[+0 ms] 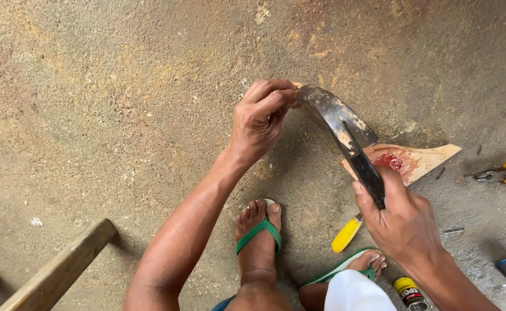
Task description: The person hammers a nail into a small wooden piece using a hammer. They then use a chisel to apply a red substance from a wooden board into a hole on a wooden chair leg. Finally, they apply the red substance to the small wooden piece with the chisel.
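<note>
Fingers of your left hand are curled shut, pinching the far tip of the curved blade, a dark, rust-flecked sickle-like piece of metal. Your right hand is closed in a fist around the blade's near end, thumb laid along its back. Both hands hold it in the air above the concrete floor, so neither is nearer than the other; each has one end.

Its long axis runs from about 10 o'clock at your left fingers down to 4 o'clock at your right fist, arching upward between them. Your left forearm comes up from 6 o'clock, wrist bent so the fingers close from the left side of the tip. Your right forearm enters from 5 o'clock, wrist fairly straight.

Under the blade, at 3 o'clock, lies a wedge of wood with a red smear. A yellow-handled tool lies just beside your right fist, pliers farther out at 3 o'clock, well apart. Your sandalled feet sit at 6 o'clock
</note>
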